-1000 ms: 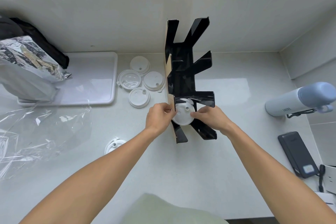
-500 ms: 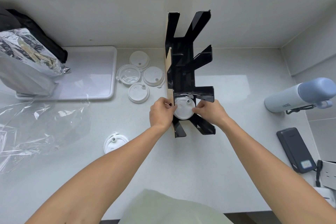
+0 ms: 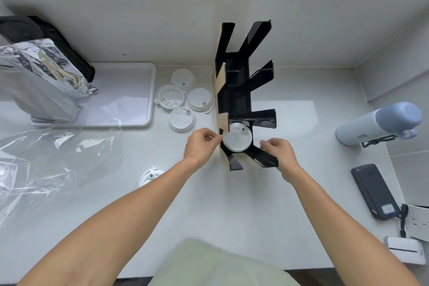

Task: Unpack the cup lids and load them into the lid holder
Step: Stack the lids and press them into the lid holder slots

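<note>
My right hand (image 3: 277,150) has let go and drawn back, fingers loosely curled; my left hand (image 3: 202,144) still pinches the lid (image 3: 237,139) seated in the holder (image 3: 241,100). Five wait on the tabletop (image 3: 232,204).

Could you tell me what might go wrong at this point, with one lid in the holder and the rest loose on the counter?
1. The lid in the black lid holder may not be fully seated; the left hand is at its edge, so it might tip out.
2. The right hand, beside a lower prong, could nudge the tall holder.
3. A forearm could sweep off the loose lid.
</note>
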